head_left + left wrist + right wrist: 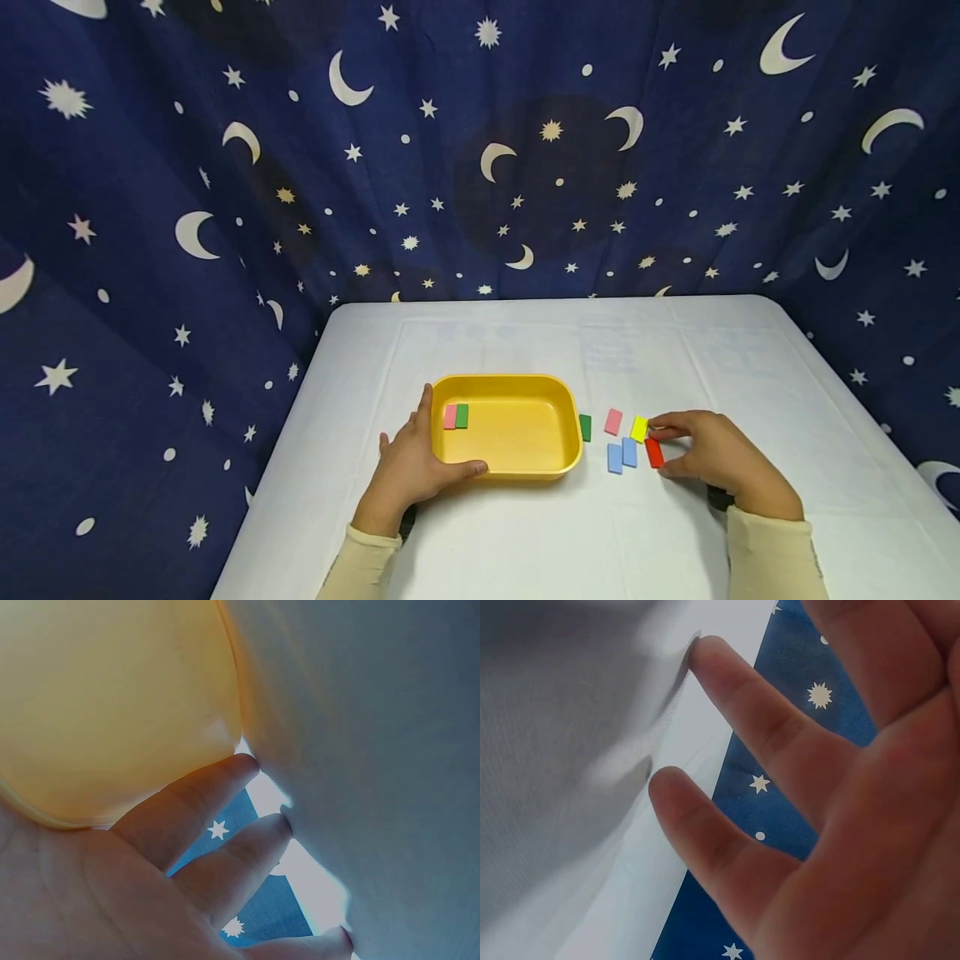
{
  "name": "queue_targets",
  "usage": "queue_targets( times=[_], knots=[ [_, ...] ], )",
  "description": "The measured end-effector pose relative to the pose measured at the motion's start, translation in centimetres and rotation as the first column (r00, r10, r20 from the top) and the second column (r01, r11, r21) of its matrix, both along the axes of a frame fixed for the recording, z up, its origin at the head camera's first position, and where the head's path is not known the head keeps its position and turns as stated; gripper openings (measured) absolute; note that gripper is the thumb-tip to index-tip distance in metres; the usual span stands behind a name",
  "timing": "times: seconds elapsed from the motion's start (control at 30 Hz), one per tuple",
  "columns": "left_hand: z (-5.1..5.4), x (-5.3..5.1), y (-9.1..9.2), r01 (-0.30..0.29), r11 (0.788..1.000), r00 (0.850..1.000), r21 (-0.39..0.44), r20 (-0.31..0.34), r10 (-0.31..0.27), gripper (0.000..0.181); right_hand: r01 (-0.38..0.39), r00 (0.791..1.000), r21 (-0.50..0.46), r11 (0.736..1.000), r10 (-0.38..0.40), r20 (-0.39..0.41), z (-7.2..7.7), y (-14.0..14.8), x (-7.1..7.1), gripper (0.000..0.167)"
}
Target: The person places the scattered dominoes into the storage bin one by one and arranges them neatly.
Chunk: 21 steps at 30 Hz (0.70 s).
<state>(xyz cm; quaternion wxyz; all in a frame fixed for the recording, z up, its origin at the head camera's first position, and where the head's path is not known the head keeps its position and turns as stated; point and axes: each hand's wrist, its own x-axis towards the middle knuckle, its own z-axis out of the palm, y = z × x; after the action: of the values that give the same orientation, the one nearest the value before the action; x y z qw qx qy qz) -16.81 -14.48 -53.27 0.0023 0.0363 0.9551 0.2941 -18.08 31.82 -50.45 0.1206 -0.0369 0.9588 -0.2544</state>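
While touching yellow tray (517, 429) with spread left hand (411, 467), pinching red tile (655, 454) right of tray (head-view only) with right hand (716, 454).

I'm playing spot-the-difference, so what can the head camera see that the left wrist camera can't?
Only the head view shows the coloured tiles: red tile, yellow tile, two blue tiles, two pink tiles and two green tiles. It alone also shows the right hand and the cream sleeves.

Only the left wrist view shows the palm side of the left hand, up close.

Both show the left hand, part or all of the yellow tray, the white table and the starry blue cloth.
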Motion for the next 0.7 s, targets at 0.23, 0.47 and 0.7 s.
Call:
queue_targets(
  times=[0.23,0.47,0.7],
  knots=[
    [0.0,0.1,0.0,0.0,1.0,1.0,0.005,0.001,0.0,0.159,-0.008,1.0,0.008,1.0,0.008,0.001,0.24,-0.08,0.12,0.082],
    [0.07,0.05,0.03,-0.002,1.0,1.0,0.007,-0.004,0.002,0.16,-0.012,1.0,0.017,1.0,0.012,-0.028,-0.06,-0.02,0.03,0.08],
    [0.1,0.04,0.04,-0.002,1.0,1.0,-0.003,0.003,0.002,0.159,0.0,0.996,0.013,1.0,0.001,-0.085,-0.14,-0.1,0.15,0.083]
  ],
)
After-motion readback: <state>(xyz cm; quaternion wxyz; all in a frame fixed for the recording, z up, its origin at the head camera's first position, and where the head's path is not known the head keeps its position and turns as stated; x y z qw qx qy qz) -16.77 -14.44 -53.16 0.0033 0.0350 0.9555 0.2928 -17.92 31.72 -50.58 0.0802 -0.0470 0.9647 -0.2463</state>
